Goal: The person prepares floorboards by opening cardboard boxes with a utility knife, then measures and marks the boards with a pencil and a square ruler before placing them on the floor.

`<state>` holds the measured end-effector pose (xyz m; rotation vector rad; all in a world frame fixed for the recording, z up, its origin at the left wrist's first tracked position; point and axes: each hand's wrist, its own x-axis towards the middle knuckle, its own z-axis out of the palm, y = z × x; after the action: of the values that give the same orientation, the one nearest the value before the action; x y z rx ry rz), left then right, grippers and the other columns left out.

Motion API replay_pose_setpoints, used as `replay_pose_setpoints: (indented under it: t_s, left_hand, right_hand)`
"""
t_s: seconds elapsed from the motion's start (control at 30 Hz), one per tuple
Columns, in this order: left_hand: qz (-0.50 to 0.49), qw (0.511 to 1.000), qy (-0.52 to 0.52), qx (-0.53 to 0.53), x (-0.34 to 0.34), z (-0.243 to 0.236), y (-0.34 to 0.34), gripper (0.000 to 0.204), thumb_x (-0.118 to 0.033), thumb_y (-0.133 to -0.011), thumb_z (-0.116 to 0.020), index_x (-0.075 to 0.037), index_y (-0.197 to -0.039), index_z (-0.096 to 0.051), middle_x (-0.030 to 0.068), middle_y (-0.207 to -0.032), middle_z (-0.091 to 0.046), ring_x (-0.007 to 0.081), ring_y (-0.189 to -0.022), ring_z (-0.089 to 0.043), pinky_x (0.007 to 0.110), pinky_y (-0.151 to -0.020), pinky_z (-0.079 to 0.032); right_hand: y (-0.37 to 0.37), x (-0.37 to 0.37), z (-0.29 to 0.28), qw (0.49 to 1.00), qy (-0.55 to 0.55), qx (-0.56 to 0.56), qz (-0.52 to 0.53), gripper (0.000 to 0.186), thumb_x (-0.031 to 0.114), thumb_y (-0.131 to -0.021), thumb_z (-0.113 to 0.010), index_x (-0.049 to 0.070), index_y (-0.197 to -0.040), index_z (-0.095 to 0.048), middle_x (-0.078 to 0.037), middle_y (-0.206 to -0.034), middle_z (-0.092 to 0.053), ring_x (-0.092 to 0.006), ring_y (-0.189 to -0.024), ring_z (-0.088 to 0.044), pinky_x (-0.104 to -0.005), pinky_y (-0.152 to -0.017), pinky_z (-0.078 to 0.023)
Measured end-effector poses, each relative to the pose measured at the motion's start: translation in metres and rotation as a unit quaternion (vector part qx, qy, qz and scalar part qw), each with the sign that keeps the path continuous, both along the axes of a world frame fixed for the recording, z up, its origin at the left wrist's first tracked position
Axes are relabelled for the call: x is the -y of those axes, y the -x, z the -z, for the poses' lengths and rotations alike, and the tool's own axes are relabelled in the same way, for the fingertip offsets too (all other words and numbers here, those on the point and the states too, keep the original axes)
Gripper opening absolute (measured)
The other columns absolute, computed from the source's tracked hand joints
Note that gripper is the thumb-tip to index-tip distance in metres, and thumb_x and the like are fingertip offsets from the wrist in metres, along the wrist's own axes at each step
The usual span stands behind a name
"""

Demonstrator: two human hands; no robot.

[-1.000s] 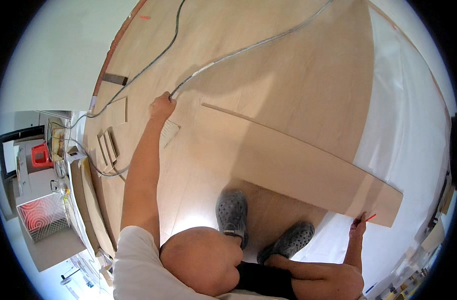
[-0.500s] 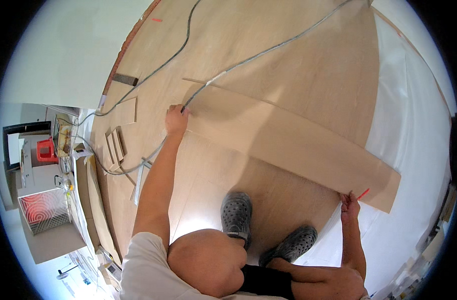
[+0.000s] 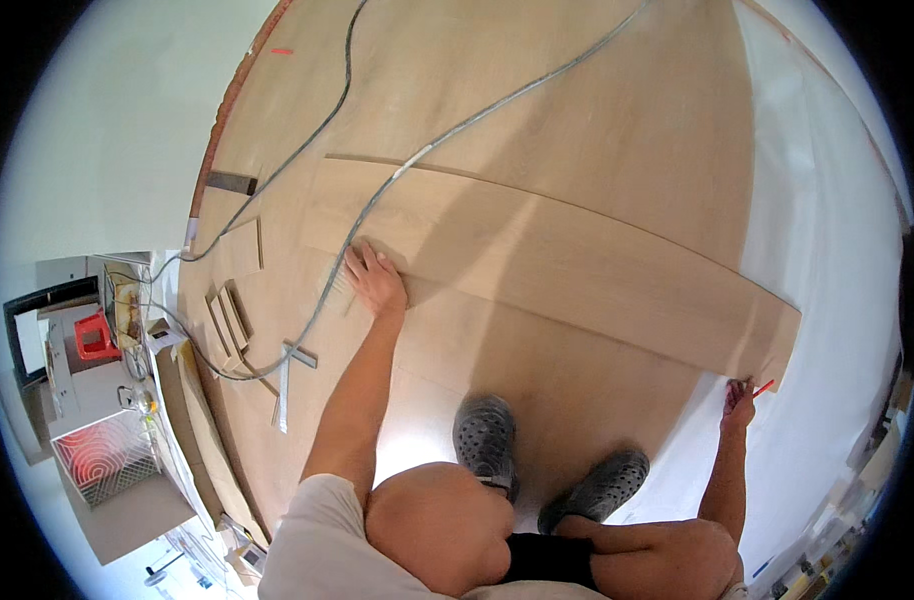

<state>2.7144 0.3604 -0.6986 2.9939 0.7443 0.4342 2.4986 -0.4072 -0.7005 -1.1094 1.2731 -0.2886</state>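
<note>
A long pale wood floor plank [image 3: 577,265] lies across the wood floor [image 3: 537,90], running from upper left to lower right. My left hand [image 3: 375,280] rests flat on the plank's near edge toward its left end, fingers spread. My right hand [image 3: 739,402] sits at the plank's right end corner, closed around a thin red pencil [image 3: 764,388] whose tip points at the plank's end. My grey clogs [image 3: 487,440] stand on the floor between my arms.
A grey cable [image 3: 447,140] crosses over the plank's left end, with a dark cable [image 3: 322,130] beside it. Short plank offcuts [image 3: 229,315] and a metal strip [image 3: 282,390] lie at the left. White underlay [image 3: 827,230] covers the right side. A red-glowing wire box [image 3: 97,455] stands at far left.
The plank now lies closer to me and flatter across the floor. My left hand has come down and toward me with it. My right hand stays at the plank's right end.
</note>
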Motion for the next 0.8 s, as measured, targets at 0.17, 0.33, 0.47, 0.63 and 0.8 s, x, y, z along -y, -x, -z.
replay_pose_setpoints:
  t_s: [0.17,0.33,0.47,0.63,0.8]
  left_hand:
    - [-0.004,0.998,0.047,0.039,0.009,0.001,-0.014,0.048,-0.024,-0.105,-0.038,0.001,-0.145,-0.045,0.0217,-0.156,-0.034,0.0411,-0.14,-0.035,0.048,-0.117,-0.03]
    - [-0.013,0.996,0.065,0.058,0.0,0.001,-0.026,0.05,-0.022,-0.105,-0.033,0.007,-0.144,-0.043,0.023,-0.155,-0.036,0.0405,-0.141,-0.035,0.046,-0.118,-0.029]
    - [-0.018,0.996,0.077,0.05,0.003,-0.003,-0.027,0.048,-0.018,-0.105,-0.034,0.007,-0.144,-0.043,0.0231,-0.156,-0.035,0.0411,-0.141,-0.036,0.048,-0.118,-0.03]
    - [-0.019,0.996,0.074,0.042,-0.001,-0.005,-0.024,0.047,-0.012,-0.101,-0.036,0.011,-0.141,-0.044,0.0258,-0.155,-0.035,0.0408,-0.143,-0.034,0.047,-0.119,-0.028]
    - [-0.035,0.994,0.099,0.042,0.004,-0.006,-0.028,0.048,-0.007,-0.098,-0.038,0.013,-0.141,-0.044,0.0267,-0.154,-0.036,0.0409,-0.143,-0.033,0.047,-0.12,-0.028]
  right_hand:
    - [0.015,-0.009,0.003,0.997,-0.041,0.059,-0.038,0.024,0.033,-0.104,-0.055,0.012,-0.11,-0.066,0.002,-0.084,-0.066,-0.0053,-0.063,-0.057,-0.0167,-0.047,-0.041]
    - [0.021,-0.031,-0.009,0.998,-0.013,0.021,-0.052,0.025,0.036,-0.103,-0.056,0.013,-0.1,-0.064,0.004,-0.075,-0.064,-0.0049,-0.057,-0.055,-0.0179,-0.037,-0.027]
    - [0.014,-0.04,-0.018,1.0,0.01,-0.01,-0.014,0.026,0.042,-0.1,-0.059,0.016,-0.099,-0.064,0.006,-0.072,-0.061,-0.002,-0.053,-0.05,-0.0184,-0.034,-0.024]
    - [0.007,-0.04,-0.021,1.0,-0.006,-0.019,0.003,0.024,0.045,-0.098,-0.064,0.022,-0.093,-0.064,0.01,-0.069,-0.058,-0.0001,-0.051,-0.047,-0.0196,-0.035,-0.022]
    - [0.012,-0.033,-0.019,0.999,-0.027,-0.021,0.025,0.021,0.039,-0.1,-0.061,0.019,-0.093,-0.063,0.008,-0.07,-0.058,-0.0008,-0.051,-0.048,-0.0167,-0.034,-0.025]
